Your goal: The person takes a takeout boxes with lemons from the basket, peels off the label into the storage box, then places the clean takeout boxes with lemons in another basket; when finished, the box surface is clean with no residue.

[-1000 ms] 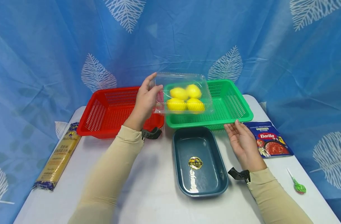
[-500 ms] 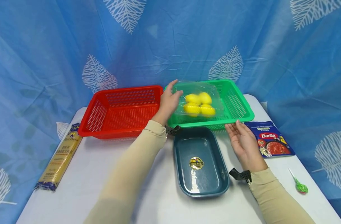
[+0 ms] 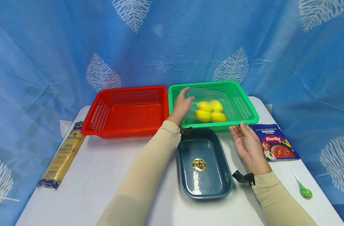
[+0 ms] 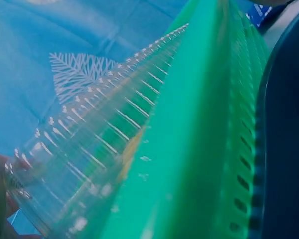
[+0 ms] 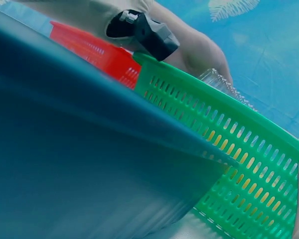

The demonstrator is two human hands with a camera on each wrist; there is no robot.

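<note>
In the head view a clear plastic clamshell box (image 3: 227, 108) with several yellow lemons (image 3: 210, 110) inside is low within the green basket (image 3: 249, 106). My left hand (image 3: 181, 106) grips the box by its left end, fingers at the far side and thumb nearer. The left wrist view has the box's ridged side (image 4: 104, 134) tilted behind the basket's rim; whether it touches the basket's floor is hidden. My right hand (image 3: 249, 149) is palm up with loosely extended fingers, their tips touching the basket's front rim near its right corner.
A red basket (image 3: 132, 130) stands left of the green one. In front is a dark blue tray (image 3: 207, 179) with a gold label. A spaghetti packet (image 3: 64, 155) lies at the left edge; a blue Barilla pouch (image 3: 276, 144) and a green lollipop (image 3: 305, 191) lie at right.
My left hand has carried the box of lemons rightward and down, from above the gap between the baskets into the green basket. The right hand has stayed at the rim.
</note>
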